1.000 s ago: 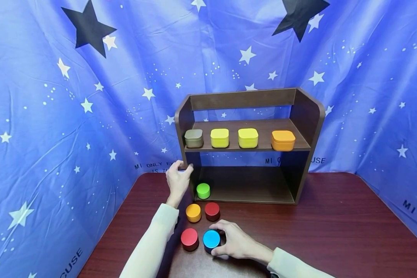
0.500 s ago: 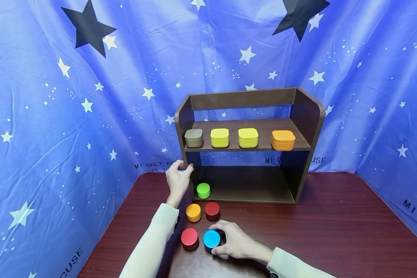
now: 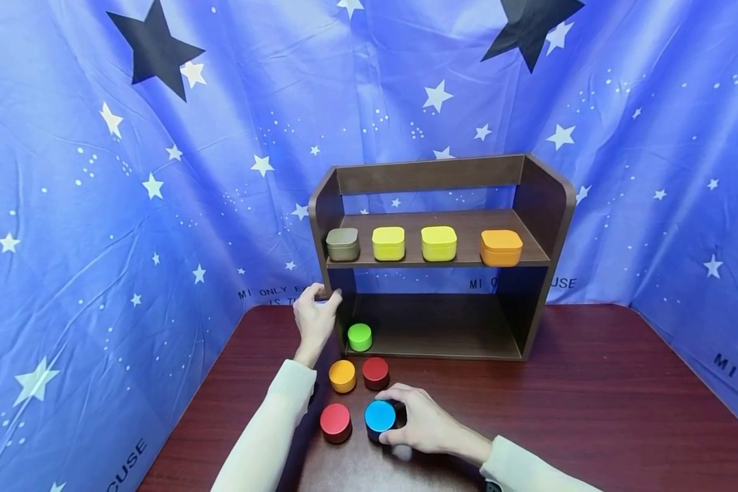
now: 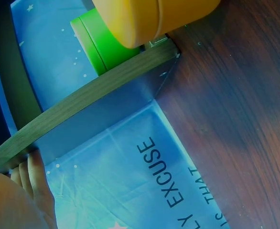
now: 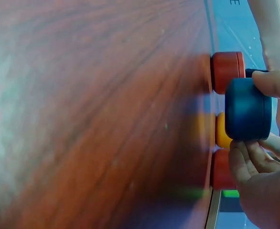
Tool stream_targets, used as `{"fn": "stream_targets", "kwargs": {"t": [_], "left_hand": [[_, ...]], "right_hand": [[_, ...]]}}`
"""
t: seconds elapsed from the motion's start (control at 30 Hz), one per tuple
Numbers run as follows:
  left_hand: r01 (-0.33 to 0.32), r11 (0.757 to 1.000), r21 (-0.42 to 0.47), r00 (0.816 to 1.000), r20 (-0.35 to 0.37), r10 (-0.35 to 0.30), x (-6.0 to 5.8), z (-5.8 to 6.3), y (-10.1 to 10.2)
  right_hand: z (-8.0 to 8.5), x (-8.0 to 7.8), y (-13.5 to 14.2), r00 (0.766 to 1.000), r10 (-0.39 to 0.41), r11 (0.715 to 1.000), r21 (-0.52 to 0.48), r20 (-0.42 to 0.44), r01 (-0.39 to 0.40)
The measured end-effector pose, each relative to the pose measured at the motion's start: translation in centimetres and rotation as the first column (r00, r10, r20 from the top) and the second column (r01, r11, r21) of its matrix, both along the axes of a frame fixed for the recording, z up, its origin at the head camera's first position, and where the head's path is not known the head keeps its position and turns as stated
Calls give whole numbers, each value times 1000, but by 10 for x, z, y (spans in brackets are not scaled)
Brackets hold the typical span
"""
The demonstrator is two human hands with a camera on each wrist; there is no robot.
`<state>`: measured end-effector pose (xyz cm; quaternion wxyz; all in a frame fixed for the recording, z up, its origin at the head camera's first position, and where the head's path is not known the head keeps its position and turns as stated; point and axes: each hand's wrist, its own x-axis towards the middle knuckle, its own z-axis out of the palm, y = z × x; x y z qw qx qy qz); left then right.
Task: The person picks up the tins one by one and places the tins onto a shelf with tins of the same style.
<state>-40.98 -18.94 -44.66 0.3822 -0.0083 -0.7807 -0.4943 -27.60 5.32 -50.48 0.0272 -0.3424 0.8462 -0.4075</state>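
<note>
My left hand [image 3: 316,318] grips the front edge of the left side panel of a dark brown wooden shelf [image 3: 443,328]; in the left wrist view its fingers [image 4: 38,183] lie along the panel's outer face. My right hand [image 3: 423,422] pinches a round blue tin [image 3: 380,416] between thumb and fingers. In the right wrist view a gap shows between the blue tin [image 5: 247,109] and the tabletop. Beside it stand a red tin [image 3: 335,423], a dark red tin [image 3: 376,374] and an orange-yellow tin [image 3: 342,376]. A green tin [image 3: 359,337] sits at the left of the lower shelf.
Along the upper shelf's front edge stand a grey-brown square tin [image 3: 343,244], a yellow square tin [image 3: 389,244], another yellow tin [image 3: 439,244] and an orange one. The shelf stands on a dark red wooden table [image 3: 621,396]. A blue star-patterned curtain [image 3: 252,102] hangs behind and at both sides.
My right hand and the blue tin have moved slightly right and up in the head view, the tin lifting off the table. My left hand stays at the shelf panel.
</note>
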Motion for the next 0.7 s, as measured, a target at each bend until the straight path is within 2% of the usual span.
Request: {"fn": "stream_targets", "kwargs": {"t": [0.47, 0.7], "left_hand": [[-1, 1000, 10, 1000, 8, 1, 0, -3, -1], [-4, 1000, 2, 1000, 9, 4, -1, -1, 0]], "right_hand": [[7, -12, 16, 998, -58, 998, 8, 25, 58], [14, -23, 23, 997, -74, 997, -22, 21, 74]]}}
